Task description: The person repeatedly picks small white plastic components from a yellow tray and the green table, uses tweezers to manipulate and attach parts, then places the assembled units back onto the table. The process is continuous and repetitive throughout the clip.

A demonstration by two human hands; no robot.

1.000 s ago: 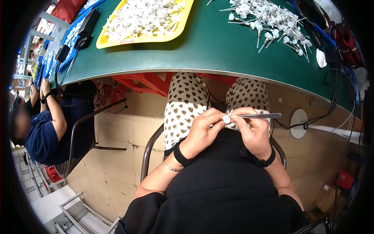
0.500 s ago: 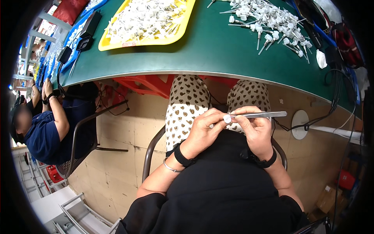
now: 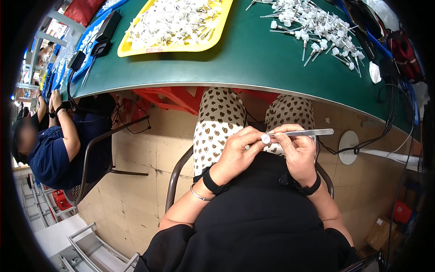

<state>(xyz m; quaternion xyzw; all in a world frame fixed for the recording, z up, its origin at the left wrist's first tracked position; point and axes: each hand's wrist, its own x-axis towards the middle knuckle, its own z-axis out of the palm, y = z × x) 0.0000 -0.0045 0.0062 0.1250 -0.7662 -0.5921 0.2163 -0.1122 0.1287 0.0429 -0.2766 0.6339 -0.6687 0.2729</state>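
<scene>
Above my lap, my left hand (image 3: 241, 148) pinches a small white plastic part (image 3: 266, 138) between thumb and fingertips, its round face turned up. Metal tweezers (image 3: 312, 132) lie across my right hand (image 3: 297, 147), which is closed around them. Their tips meet the white part, though what they grip there is too small to make out. On the green table in front, a yellow tray (image 3: 181, 50) holds a heap of white pieces with thin metal stems. A loose pile of similar white-tipped pieces (image 3: 317, 31) lies on the tabletop to the right.
The green table's edge (image 3: 176, 85) runs just beyond my knees. Black cables (image 3: 390, 113) hang at its right end, near a white round base (image 3: 348, 147). A co-worker in a dark blue shirt (image 3: 56, 154) sits at the left, beside blue trays (image 3: 86, 45).
The view has shifted slightly, so the tray and pile sit a little higher and further right. Both hands keep nearly the same pose, with the tweezers still at the white part.
</scene>
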